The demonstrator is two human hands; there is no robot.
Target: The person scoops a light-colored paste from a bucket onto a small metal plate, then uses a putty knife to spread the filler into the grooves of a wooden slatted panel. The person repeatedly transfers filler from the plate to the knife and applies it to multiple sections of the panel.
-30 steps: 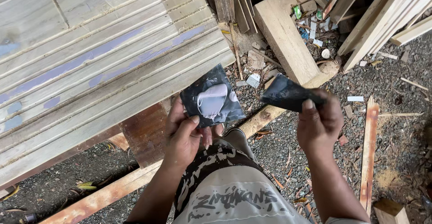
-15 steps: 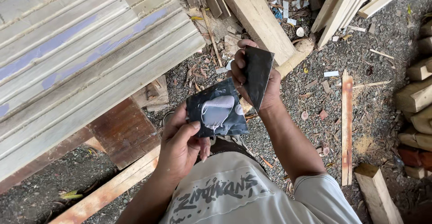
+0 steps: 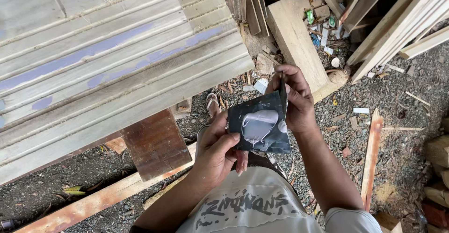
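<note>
Left hand (image 3: 216, 153) grips the lower left edge of a dark sheet (image 3: 259, 127) at frame centre, which carries a blob of pale grey paste (image 3: 258, 124). Right hand (image 3: 293, 97) pinches a thin dark scraper (image 3: 283, 96) on edge, touching the sheet's upper right corner.

One head-worn view looks steeply down, close above the grooved wooden panel (image 3: 107, 69), which fills its upper left; gravel ground (image 3: 402, 106) lies right of it.
</note>
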